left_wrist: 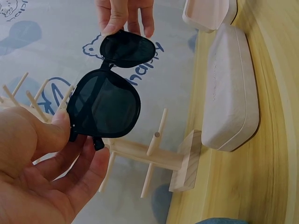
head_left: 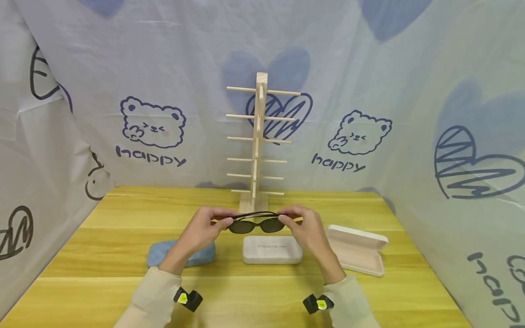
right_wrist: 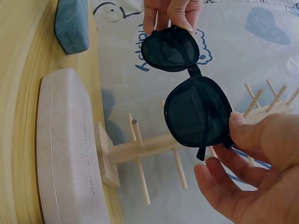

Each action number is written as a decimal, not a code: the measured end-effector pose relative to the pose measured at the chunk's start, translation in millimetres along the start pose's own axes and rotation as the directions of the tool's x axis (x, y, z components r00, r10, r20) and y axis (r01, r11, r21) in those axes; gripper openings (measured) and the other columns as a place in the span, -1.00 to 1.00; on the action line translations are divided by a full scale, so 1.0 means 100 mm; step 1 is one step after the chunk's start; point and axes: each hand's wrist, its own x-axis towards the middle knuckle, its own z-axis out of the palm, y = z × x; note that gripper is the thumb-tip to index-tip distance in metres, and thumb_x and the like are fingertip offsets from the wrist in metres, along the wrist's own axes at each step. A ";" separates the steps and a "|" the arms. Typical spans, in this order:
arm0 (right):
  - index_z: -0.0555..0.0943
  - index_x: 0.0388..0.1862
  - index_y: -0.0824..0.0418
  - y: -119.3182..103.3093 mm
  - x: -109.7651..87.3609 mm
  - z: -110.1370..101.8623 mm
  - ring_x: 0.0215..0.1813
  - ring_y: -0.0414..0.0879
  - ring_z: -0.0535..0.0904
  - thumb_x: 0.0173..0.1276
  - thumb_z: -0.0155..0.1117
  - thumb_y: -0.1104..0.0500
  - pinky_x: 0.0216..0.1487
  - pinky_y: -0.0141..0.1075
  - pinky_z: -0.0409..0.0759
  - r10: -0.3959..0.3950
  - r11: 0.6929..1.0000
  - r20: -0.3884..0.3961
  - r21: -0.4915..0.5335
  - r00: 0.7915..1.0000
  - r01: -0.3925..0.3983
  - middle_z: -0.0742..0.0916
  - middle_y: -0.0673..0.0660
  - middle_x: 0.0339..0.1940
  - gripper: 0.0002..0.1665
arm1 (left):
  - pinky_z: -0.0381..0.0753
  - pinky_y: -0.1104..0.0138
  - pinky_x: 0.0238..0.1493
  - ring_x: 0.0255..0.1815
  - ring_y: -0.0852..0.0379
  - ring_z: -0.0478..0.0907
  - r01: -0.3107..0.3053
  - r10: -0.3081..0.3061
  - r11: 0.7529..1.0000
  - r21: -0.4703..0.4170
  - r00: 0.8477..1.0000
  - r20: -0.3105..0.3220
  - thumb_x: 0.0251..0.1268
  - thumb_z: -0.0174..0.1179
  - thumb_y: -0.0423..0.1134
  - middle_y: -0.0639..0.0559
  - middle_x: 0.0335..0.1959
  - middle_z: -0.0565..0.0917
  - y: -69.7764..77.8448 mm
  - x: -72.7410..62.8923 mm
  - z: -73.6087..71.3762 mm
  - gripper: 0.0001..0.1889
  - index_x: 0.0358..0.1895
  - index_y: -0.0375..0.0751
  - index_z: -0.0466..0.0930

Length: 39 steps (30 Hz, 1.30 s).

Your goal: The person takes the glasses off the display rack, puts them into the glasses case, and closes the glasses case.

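A pair of black sunglasses [head_left: 256,225] with dark lenses is held up between both hands, over the table. My left hand [head_left: 208,228] pinches one outer end of the frame between thumb and fingers. At the opposite end my right hand [head_left: 302,226] grips it the same way. Both wrist views show the lenses [left_wrist: 106,103] upright and the temple arms folded in behind them. Below the sunglasses lies a closed whitish glasses case [head_left: 272,250] with small lettering on it.
Behind the hands stands a wooden rack [head_left: 257,146] with several pairs of pegs. A blue glasses case [head_left: 201,256] lies at left, partly behind the left forearm. An open pale case [head_left: 357,250] rests at right. Patterned cloth [head_left: 151,54] hangs around the wooden table [head_left: 102,282].
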 end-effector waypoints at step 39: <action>0.77 -0.05 0.27 0.21 -0.14 -0.18 -0.16 -0.09 0.76 0.47 0.35 0.23 -0.19 -0.41 0.77 0.105 0.991 0.092 0.069 0.990 -0.112 0.82 0.21 -0.15 -0.82 | 0.80 0.36 -0.23 -0.11 -0.03 0.77 -0.035 0.040 0.997 -0.076 0.996 0.075 0.51 0.21 -0.33 -0.30 0.07 0.76 -0.03 0.01 0.18 -0.77 0.05 -0.38 0.75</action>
